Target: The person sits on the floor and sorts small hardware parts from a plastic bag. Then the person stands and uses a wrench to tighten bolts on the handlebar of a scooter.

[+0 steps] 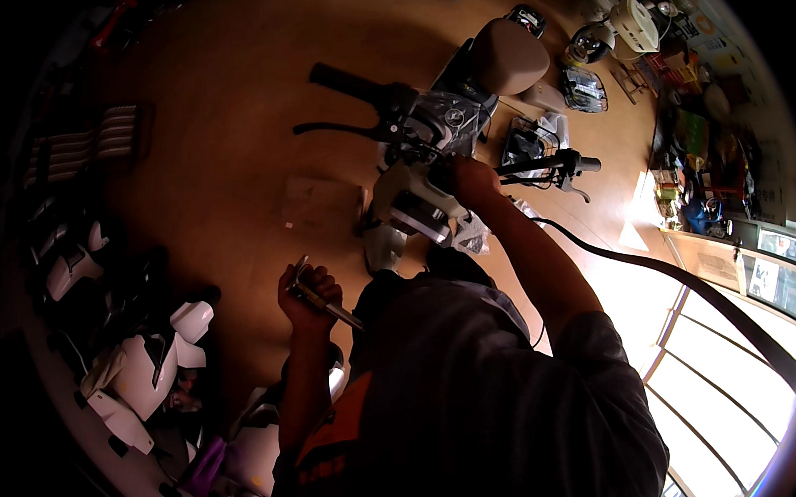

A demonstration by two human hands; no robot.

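My left hand (311, 298) is closed around a metal hand tool (342, 315), low on the left in front of my body. Its bright shaft points toward me and a short metal end sticks up past the fingers; the exact kind does not show. My right hand (475, 183) is closed at the middle of a scooter's handlebar (369, 85), by the stem. What its fingers grip is hidden in shadow. The scooter stands before me, with a light front cover (418, 196), a plastic-wrapped dash (453, 117) and a tan seat (509, 55).
Several white scooters (146, 375) line the left side. A striped bench-like thing (82, 142) lies at the far left. Beyond the right grip stands a wire basket (531, 145). Goods fill a shelf (701, 160) at the right, above a bright glazed doorway (714, 377). A dark strap or hose (656, 264) crosses the right.
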